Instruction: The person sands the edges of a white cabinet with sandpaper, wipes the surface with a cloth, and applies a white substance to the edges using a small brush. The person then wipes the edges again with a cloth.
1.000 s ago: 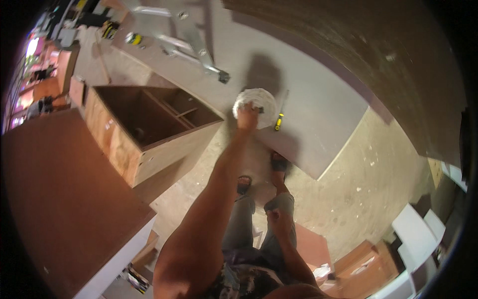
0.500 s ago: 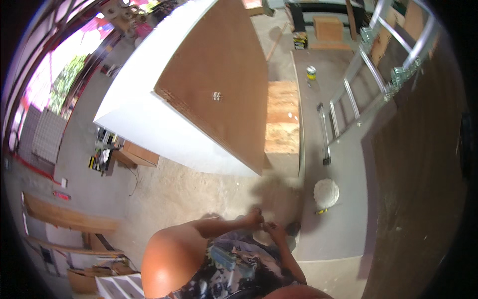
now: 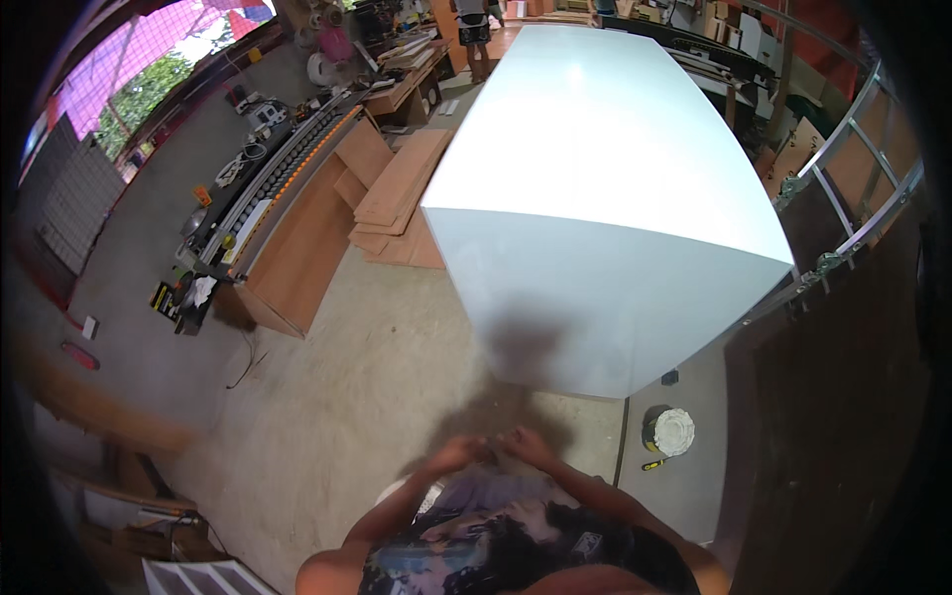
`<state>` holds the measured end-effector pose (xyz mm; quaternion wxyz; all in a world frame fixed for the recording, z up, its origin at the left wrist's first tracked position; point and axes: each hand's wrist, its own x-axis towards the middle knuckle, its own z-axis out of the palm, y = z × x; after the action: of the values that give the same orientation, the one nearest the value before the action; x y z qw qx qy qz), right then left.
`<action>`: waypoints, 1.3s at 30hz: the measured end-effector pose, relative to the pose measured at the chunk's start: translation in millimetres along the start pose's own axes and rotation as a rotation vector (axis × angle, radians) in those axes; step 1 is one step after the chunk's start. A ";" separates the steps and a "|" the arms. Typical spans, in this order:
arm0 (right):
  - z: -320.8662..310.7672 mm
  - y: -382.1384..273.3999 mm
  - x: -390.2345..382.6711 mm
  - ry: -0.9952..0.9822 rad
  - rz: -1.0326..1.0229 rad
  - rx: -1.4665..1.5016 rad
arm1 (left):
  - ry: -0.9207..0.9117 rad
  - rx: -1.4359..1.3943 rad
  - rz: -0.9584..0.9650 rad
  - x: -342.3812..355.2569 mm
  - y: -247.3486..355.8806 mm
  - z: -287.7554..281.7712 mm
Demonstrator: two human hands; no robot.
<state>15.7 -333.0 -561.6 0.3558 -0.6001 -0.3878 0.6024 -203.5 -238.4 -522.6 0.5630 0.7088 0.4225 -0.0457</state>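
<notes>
A large white box-like cabinet stands before me, its smooth top and near side facing me. In front of my waist are my left hand and my right hand, side by side and close together. Fingers of both are curled in. Whatever they pinch, if anything, is too small and dark to make out. Neither hand touches the cabinet; its near side lies just beyond them, with my shadow on it.
A tub with a white top and a small yellow-handled tool sit at the right. An aluminium ladder leans behind them. On the left are stacked brown boards and a long wooden bench. A person stands far back.
The cabinet has come over to the right: its brown panel is out of sight and white faces show. It now hides the plywood block. My hands have shifted slightly left.
</notes>
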 end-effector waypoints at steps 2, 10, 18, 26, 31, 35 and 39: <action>26.0 3.5 43.1 -0.003 0.113 0.305 | 0.180 0.363 0.094 -3.4 -25.8 -52.0; 173.1 -69.4 259.9 -0.092 0.304 0.844 | 0.949 -0.436 0.850 18.6 -43.4 -139.2; 183.2 -139.3 351.0 -0.162 0.115 1.040 | 1.200 -0.218 0.449 25.3 -5.8 -248.9; 116.6 -132.2 364.2 0.349 -0.050 0.394 | 0.302 -0.199 0.516 122.6 50.0 -348.7; 114.0 -81.5 287.0 0.726 0.200 0.068 | 0.008 -0.174 1.205 126.4 233.9 -395.3; 163.2 -36.1 213.4 1.039 0.370 0.314 | 0.094 0.018 1.904 78.9 358.3 -390.4; 246.7 119.4 155.7 1.158 0.624 0.056 | 0.189 0.027 2.115 38.4 412.1 -368.0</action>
<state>-230.5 -257.0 -743.2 0.3310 -0.9020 0.0744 0.2669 -62.2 86.8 -97.2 0.2735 0.7226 -0.3674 0.5177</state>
